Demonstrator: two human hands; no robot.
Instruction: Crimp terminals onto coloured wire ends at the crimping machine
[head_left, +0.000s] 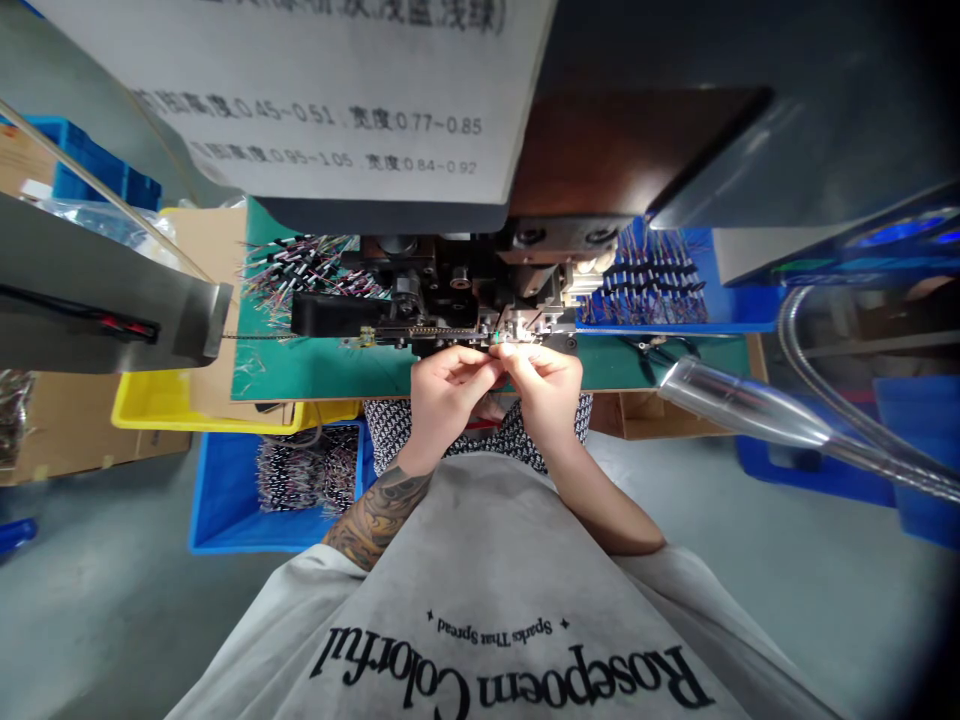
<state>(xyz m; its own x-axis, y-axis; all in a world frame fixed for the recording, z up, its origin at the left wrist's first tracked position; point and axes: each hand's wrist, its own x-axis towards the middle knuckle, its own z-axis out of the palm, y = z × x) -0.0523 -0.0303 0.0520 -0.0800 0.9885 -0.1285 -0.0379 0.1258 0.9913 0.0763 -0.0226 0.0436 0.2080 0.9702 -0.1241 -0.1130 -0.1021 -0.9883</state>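
Both hands pinching: left hand (444,385), right hand (541,385) feeding wire (501,345) into press (480,290) at 12 o'clock; crimped wires (651,285) piling at 2, uncrimped bundle (304,268) waiting at 10.

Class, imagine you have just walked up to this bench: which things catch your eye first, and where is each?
At centre, two hands, left hand and right hand, meet fingertip to fingertip at the front of a dark machine, pinching something too small to identify. A white sheet of printed figures hangs above. Bundles of wires lie left of the machine, and more in a blue tray on the right.
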